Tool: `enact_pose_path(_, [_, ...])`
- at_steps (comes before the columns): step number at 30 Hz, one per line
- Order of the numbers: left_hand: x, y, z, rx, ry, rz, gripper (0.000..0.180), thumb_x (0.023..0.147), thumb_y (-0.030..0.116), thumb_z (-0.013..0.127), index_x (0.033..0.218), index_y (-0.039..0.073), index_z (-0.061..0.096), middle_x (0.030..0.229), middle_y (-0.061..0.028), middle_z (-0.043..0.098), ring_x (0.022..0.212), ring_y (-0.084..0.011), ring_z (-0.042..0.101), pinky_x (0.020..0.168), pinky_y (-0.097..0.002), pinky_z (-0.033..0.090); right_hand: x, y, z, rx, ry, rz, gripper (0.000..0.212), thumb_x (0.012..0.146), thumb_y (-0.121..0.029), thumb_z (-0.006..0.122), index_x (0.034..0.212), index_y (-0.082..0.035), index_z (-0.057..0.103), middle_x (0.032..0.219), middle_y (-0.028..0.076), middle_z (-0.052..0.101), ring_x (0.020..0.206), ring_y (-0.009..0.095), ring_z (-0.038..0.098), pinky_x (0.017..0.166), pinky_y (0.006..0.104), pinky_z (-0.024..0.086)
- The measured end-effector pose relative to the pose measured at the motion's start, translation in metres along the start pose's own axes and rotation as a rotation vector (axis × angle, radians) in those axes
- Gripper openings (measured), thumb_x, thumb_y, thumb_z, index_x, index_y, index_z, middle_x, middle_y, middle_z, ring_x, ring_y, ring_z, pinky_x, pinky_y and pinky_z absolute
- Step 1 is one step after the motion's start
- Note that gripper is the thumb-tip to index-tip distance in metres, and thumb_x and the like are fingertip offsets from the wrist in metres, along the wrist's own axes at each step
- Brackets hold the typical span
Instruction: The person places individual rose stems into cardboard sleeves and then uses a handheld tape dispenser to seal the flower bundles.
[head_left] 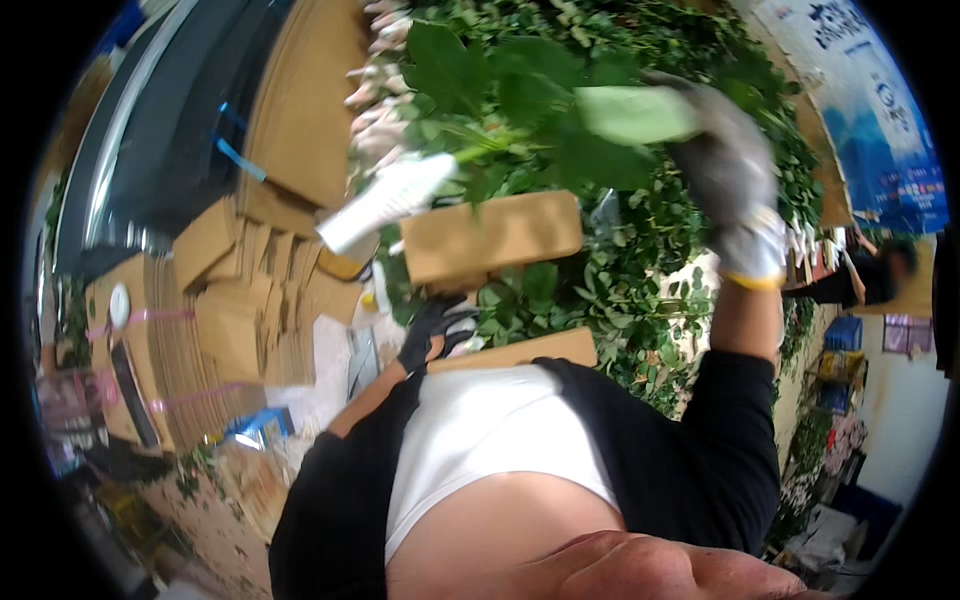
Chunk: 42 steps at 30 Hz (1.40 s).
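My right hand (725,160), in a grey glove with a yellow-edged cuff, is raised and blurred by motion. It appears closed on a leafy flower stem (490,145), though its fingertips are hidden behind leaves. A white sleeve (390,205) covers the stem's far end, so the bloom does not show. One pale leaf (635,113) lies against the hand. Lower down, my left hand (435,335), in a dark glove, has its fingers apart. It is close to the lower edge of a tan cardboard-coloured block (492,238), with green leaves beside it.
Heaped leafy stems (650,230) spread ahead and right, with a row of pale wrapped flower heads (378,130) along their left side. Folded cardboard (250,310) stacks at left. Another tan board (515,350) lies against my body. A person (870,275) is at far right.
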<state>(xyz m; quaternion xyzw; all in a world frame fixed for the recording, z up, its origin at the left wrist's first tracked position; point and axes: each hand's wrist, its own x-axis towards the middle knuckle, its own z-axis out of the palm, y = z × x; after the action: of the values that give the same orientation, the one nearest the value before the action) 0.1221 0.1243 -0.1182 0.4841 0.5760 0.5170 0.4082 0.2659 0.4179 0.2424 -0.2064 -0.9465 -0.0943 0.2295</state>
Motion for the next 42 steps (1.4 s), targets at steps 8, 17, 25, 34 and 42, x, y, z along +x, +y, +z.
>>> enact_pose_path(8, [0.006, 0.015, -0.003, 0.501, 0.083, 0.172, 0.048, 0.077, 0.024, 0.074, 0.120, 0.006, 0.060, 0.116, -0.0174, 0.058, 0.108, -0.0339, 0.052, 0.092, -0.0422, 0.043, -0.172, -0.015, 0.110, 0.310, -0.806, 0.598, 0.021, 0.083, -0.014, 0.054, 0.098, -0.008, 0.067, 0.093, 0.014, 0.068, 0.075, 0.031, 0.066, 0.068, 0.0395, 0.053])
enact_pose_path(17, [0.018, 0.042, -0.017, 0.829, 0.002, 0.194, 0.056, 0.074, 0.035, 0.075, 0.125, 0.019, 0.060, 0.132, -0.0176, 0.050, 0.120, -0.0357, 0.045, 0.100, -0.0438, 0.036, -0.255, 0.006, 0.185, 0.047, -0.703, 0.142, 0.015, 0.077, -0.010, 0.059, 0.092, -0.010, 0.061, 0.081, 0.015, 0.064, 0.075, 0.033, 0.063, 0.064, 0.0415, 0.051])
enact_pose_path(25, [0.022, 0.035, -0.016, 0.687, 0.023, 0.275, 0.047, 0.071, 0.028, 0.078, 0.113, 0.014, 0.066, 0.113, -0.0208, 0.058, 0.108, -0.0384, 0.051, 0.093, -0.0463, 0.041, -0.262, -0.016, 0.155, 0.052, -0.607, 0.462, 0.038, 0.089, -0.017, 0.047, 0.127, -0.016, 0.052, 0.119, 0.017, 0.057, 0.094, 0.034, 0.061, 0.083, 0.0402, 0.050])
enact_pose_path(34, [0.032, 0.047, -0.028, 0.449, -0.094, 0.050, 0.031, 0.081, 0.026, 0.072, 0.103, 0.006, 0.069, 0.100, -0.0164, 0.067, 0.087, -0.0294, 0.064, 0.075, -0.0340, 0.050, -0.170, 0.005, 0.152, 0.205, -0.408, 0.412, 0.029, 0.088, -0.015, 0.053, 0.116, -0.010, 0.058, 0.103, 0.017, 0.065, 0.079, 0.032, 0.064, 0.068, 0.0420, 0.053])
enact_pose_path(42, [0.039, 0.033, -0.022, 0.491, 0.006, 0.195, 0.043, 0.078, 0.019, 0.073, 0.115, 0.001, 0.060, 0.114, -0.0173, 0.063, 0.103, -0.0316, 0.061, 0.090, -0.0378, 0.047, -0.123, 0.057, 0.040, 0.061, 0.231, 0.321, 0.015, 0.085, -0.009, 0.058, 0.096, -0.008, 0.067, 0.089, 0.014, 0.066, 0.078, 0.029, 0.064, 0.067, 0.0347, 0.053])
